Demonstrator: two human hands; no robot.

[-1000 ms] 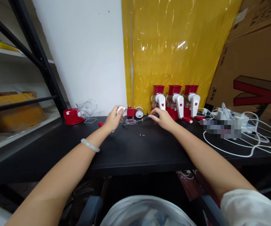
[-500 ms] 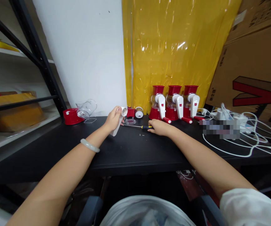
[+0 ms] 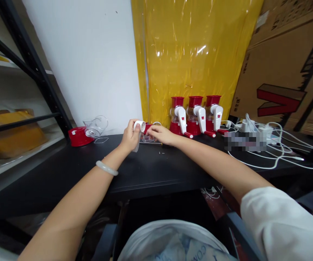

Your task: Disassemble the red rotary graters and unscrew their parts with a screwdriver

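Note:
My left hand [image 3: 129,137] is closed around a white plastic crank arm [image 3: 140,126], its round hollow end facing up and right. Just to the right of that end is my right hand [image 3: 160,134], fingers stretched left and somewhat apart, with nothing visible in them. Behind the right fingers, a red part [image 3: 147,127] and a clear piece are partly covered. On the black table lies a screwdriver [image 3: 151,143]; its thin shaft shows, and its handle is mostly hidden below my right hand. Two tiny screws [image 3: 161,153] rest in front of it.
Three red-and-white rotary graters [image 3: 178,116] stand at the back right. White cables and plugs [image 3: 265,134] spread over the table's right side. At left sit a red grater base [image 3: 80,136] and a clear housing [image 3: 98,127]. A black shelf frame [image 3: 38,69] borders the left.
My right hand has let go of the screwdriver, leaving it on the table, and has moved left to the crank arm. The left hand still holds the crank arm, now turned slightly. The view has shifted.

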